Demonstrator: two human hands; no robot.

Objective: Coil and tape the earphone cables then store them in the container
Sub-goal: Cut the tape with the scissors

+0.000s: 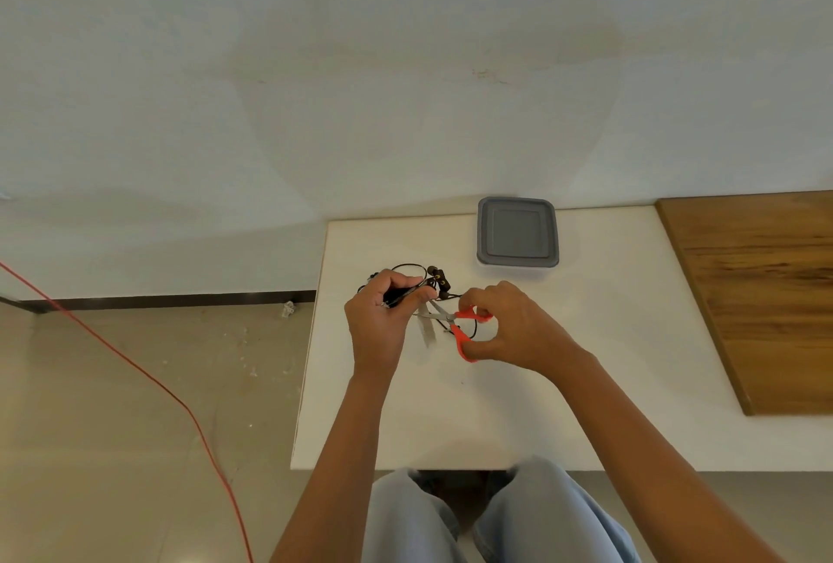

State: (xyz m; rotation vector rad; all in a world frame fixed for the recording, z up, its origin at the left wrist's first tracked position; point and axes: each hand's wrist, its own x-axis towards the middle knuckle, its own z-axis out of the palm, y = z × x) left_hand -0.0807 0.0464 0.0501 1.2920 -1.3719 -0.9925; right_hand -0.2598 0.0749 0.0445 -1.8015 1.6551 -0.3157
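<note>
My left hand (376, 314) grips a coiled bundle of black earphone cable (408, 292) above the white table (518, 405). A strip of clear tape (426, 330) hangs down from the bundle. My right hand (509, 323) holds red-handled scissors (459, 323), fingers through the loops, with the blades open around the tape just below the coil. More black cable and dark earbuds (439, 281) lie on the table behind my left hand. The container (517, 238), a clear square box with a grey lid on it, stands at the back of the table.
A brown wooden board (766, 292) lies on the right part of the table. The table's left edge runs near my left forearm, with tiled floor and a red cord (135, 364) beyond it. A white wall rises behind the table.
</note>
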